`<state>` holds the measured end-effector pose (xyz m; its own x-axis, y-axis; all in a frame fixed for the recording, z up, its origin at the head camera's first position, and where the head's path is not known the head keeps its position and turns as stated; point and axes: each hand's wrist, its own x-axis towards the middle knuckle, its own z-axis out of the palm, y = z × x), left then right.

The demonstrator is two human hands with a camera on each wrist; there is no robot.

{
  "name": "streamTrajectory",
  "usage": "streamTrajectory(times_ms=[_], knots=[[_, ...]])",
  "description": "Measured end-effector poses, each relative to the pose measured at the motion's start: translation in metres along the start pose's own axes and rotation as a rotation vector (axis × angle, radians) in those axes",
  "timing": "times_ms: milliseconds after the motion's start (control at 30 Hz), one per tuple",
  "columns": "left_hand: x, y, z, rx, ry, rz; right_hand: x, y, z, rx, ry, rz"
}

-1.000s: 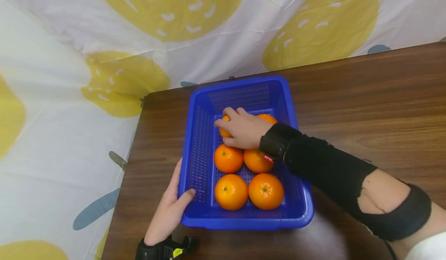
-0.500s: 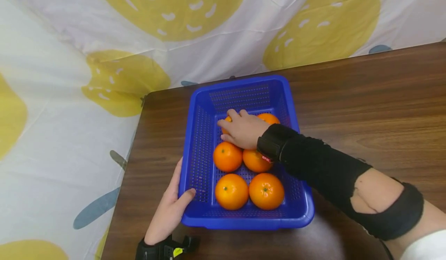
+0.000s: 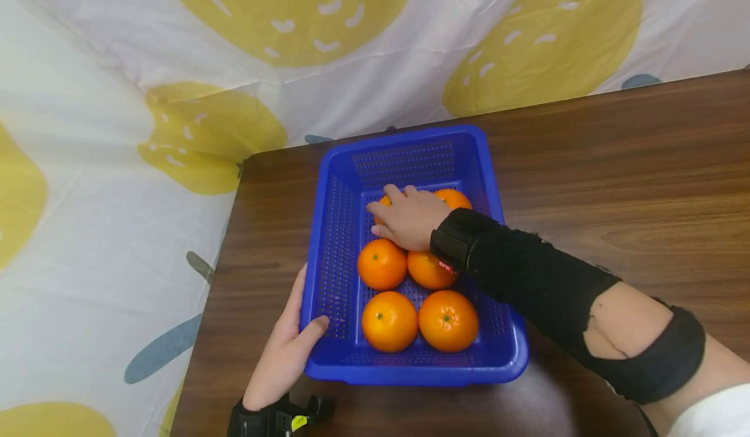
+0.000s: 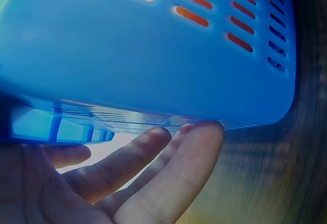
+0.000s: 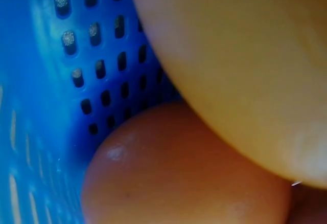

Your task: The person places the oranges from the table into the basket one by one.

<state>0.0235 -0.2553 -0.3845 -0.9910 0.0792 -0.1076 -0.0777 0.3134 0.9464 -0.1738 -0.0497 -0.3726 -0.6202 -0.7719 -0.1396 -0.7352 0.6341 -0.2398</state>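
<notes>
A blue plastic basket [image 3: 404, 375] with slotted walls holds several oranges. My left hand [image 3: 287, 346] grips its left side in the head view, thumb over the rim. Seen from the left wrist, the fingertips [image 4: 204, 147] touch the basket's outer surface. Deep in the basket, my right hand [image 3: 413, 219] curls its fingers over an orange [image 3: 383, 201] at the back left, hiding most of it. Under the right wrist lies another orange [image 3: 430, 271], partly covered. The right wrist view shows one orange [image 5: 184, 168] close up; a larger blurred surface beside it is hard to identify.
Two oranges sit at the basket's near end, among them the front right orange [image 3: 448, 321]. A third orange [image 3: 454, 199] shows behind the right hand. The brown wooden table [image 3: 633, 183] extends right. Patterned cloth [image 3: 363, 85] hangs behind and to the left.
My right hand has shifted slightly right with the orange beneath it, and the forearm has drawn a little left. The middle oranges have moved slightly. The left hand and basket stay practically still.
</notes>
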Motion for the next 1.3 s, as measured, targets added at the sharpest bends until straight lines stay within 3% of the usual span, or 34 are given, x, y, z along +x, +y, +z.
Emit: streamTrajectory(times_ms=[233,533,767,933,1300], knots=[[0.002,0.001,0.000,0.016,-0.012,-0.006,0.000,0.003,-0.002,0.041,-0.005,0.003],[0.010,0.006,-0.002,0.160,0.030,-0.083,-0.002,0.009,-0.011,0.118,0.057,-0.003],[0.021,0.013,-0.006,0.323,0.015,0.013,-0.008,0.014,-0.027,0.192,0.086,-0.005],[0.029,0.021,-0.013,0.464,0.050,0.074,-0.013,0.013,-0.041,0.228,0.110,-0.023],[0.040,0.040,-0.026,0.633,0.051,0.083,-0.030,0.018,-0.062,0.211,0.193,-0.057]])
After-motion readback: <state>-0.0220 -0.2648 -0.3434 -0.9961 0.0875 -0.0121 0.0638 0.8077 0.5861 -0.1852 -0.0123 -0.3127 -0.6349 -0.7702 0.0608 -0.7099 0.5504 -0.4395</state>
